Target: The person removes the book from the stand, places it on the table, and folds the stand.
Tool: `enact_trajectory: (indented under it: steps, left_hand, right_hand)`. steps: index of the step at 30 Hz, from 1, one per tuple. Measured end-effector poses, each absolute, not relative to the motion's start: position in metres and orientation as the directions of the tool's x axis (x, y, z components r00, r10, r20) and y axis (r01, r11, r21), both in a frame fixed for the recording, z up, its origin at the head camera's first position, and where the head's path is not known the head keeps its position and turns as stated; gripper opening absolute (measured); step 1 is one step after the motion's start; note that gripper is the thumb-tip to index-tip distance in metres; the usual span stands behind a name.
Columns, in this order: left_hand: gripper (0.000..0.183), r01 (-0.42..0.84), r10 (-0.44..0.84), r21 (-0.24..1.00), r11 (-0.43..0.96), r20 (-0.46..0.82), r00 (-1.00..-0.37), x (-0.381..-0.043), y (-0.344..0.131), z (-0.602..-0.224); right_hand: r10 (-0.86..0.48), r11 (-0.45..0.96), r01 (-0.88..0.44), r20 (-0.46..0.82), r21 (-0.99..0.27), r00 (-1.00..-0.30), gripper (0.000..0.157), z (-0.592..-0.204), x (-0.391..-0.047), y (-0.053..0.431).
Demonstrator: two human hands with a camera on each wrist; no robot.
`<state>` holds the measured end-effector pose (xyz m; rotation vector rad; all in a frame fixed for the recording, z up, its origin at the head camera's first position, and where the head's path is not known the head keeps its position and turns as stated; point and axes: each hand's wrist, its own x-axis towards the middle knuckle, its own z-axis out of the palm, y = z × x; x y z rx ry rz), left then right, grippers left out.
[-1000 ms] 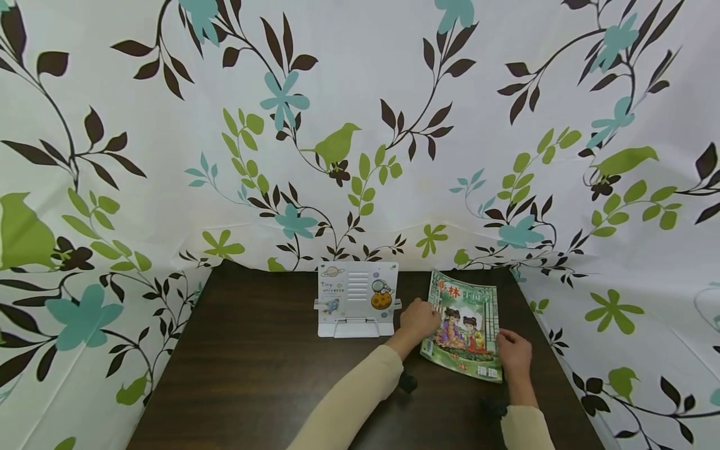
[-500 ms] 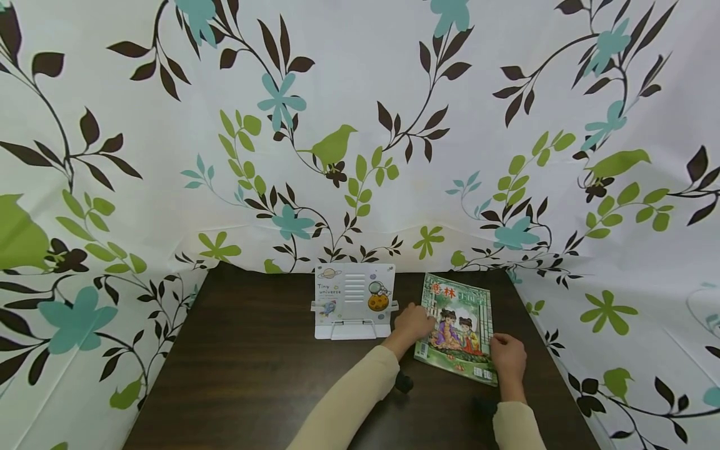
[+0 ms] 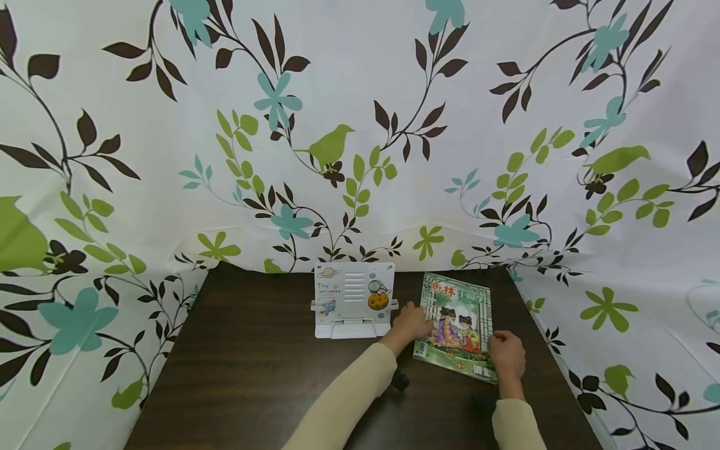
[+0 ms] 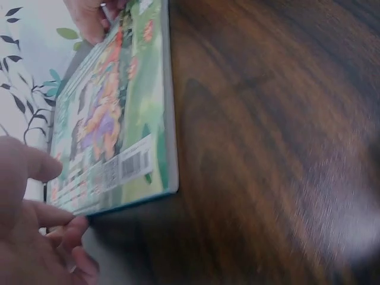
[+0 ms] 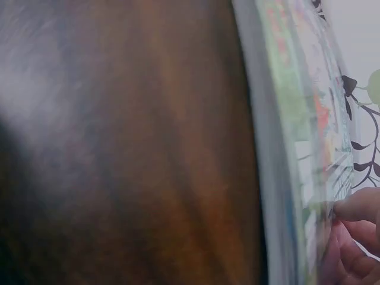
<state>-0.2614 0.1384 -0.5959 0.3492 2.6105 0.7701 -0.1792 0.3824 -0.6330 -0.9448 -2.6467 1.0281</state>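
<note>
A green illustrated magazine (image 3: 458,334), its cover showing two cartoon figures, is at the right side of the dark table. My left hand (image 3: 412,320) grips its left edge; in the left wrist view the thumb (image 4: 44,165) lies over the cover and other fingers are at the edge below. On the opposite edge, my right hand (image 3: 508,356) pinches the magazine between thumb and fingers, as the right wrist view also shows near the thumb (image 5: 359,203). Whether the magazine rests fully on the table cannot be told. Most fingertips beneath it are hidden.
Just left of the magazine stands a white book stand (image 3: 354,300) with space drawings and a wire ledge at its front. The dark wooden table (image 3: 242,375) meets a floral-patterned cloth (image 3: 337,94) at its back and sides.
The magazine was bowed between the hands a second ago and now looks flat. Both hands have kept their hold. The head view has shifted slightly.
</note>
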Motion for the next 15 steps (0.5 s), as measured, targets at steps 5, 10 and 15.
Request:
enact_trajectory:
  steps: [5, 10, 15]
  left_hand:
    - [0.049, 0.174, 0.454, 0.592, 0.787, -0.365, -0.813, -0.264, 0.13, -0.588]
    - [0.052, 0.257, 0.58, 0.657, 0.709, -0.335, -0.743, -0.272, 0.115, -0.576]
    - [0.05, 0.316, 0.633, 0.691, 0.65, -0.262, -0.728, -0.28, 0.098, -0.554]
  right_hand:
    - [0.616, 0.606, 0.572, -0.129, -0.552, -0.777, 0.05, -0.629, -0.186, 0.379]
    - [0.596, 0.626, 0.528, -0.085, -0.574, -0.798, 0.056, -0.613, -0.191, 0.362]
    - [0.573, 0.591, 0.448, -0.042, -0.671, -0.818, 0.055, -0.591, -0.199, 0.333]
